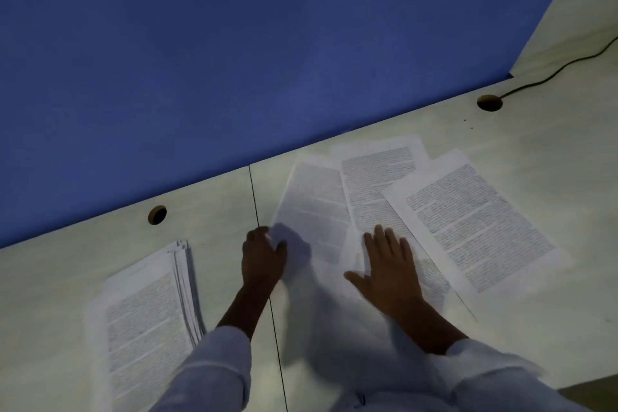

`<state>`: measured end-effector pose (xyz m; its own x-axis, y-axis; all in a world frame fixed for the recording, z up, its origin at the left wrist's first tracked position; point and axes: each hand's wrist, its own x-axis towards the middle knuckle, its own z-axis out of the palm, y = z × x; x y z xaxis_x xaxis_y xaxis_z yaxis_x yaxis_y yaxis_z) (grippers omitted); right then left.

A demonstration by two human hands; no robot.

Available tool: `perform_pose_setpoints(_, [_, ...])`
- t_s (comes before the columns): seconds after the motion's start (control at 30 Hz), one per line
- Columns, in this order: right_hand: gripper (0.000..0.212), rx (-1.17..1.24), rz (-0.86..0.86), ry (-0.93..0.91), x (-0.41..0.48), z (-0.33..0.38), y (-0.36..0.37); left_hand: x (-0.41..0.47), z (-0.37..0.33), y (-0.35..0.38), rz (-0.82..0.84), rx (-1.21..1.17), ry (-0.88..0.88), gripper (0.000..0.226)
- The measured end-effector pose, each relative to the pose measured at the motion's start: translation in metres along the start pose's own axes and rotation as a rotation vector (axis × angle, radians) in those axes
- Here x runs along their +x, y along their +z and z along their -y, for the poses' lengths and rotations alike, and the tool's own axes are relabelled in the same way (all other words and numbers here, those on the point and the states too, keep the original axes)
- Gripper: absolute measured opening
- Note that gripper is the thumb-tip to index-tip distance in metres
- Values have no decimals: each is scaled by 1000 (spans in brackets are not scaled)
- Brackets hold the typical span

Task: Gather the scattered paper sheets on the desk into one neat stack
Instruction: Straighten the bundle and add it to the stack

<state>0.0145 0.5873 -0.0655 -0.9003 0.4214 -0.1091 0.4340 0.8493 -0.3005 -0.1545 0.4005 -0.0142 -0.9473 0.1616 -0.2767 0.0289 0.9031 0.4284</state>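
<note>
The bench [535,150] is a pale, faintly grained surface made of two panels that meet at a thin dark seam [253,191] running from the back edge toward the person. Behind it stands a plain blue partition [234,60], and at the top right a pale side panel [582,10] closes the corner. Two round cable holes sit near the back edge, one on the left [157,215] and one far right [489,103]; a dark cable [551,75] leads from the right hole toward the frame's right edge. The light is dim and bluish. On the left panel lies the stack [147,318] of printed sheets, its right edges slightly fanned. On the right panel three loose printed sheets overlap in a fan: the left sheet [311,207], the middle sheet [378,170] and the right sheet [475,227], which lies on top of the middle one's right edge. The left hand [264,257], just right of the seam, has its fingers curled round the near corner of the left sheet, which is blurred there. The right hand [391,271] lies flat with fingers spread on the near part of the middle sheet. Both arms wear white sleeves [214,371].
</note>
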Motion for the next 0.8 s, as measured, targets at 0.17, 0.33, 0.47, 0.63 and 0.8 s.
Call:
perform_pose_setpoints(0.17, [90, 28, 18, -63, -25, -21, 1, 22, -41, 0, 63, 134, -111, 92])
perform_pose_setpoints(0.33, [77, 90, -75, 36, -23, -10, 1, 16, -51, 18, 122, 124, -96, 101])
perform_pose_setpoints(0.47, [71, 144, -125, 148, -21, 10, 1, -2, -45, 25, 154, 1, -80, 90])
perform_pose_setpoints(0.63, [69, 79, -59, 149, -17, 16, -5, -23, -30, 29, 184, -118, -81, 66])
perform_pose_setpoints(0.8, [62, 65, -86, 90, -12, 6, -15, -53, -23, 35, 14, 55, -49, 73])
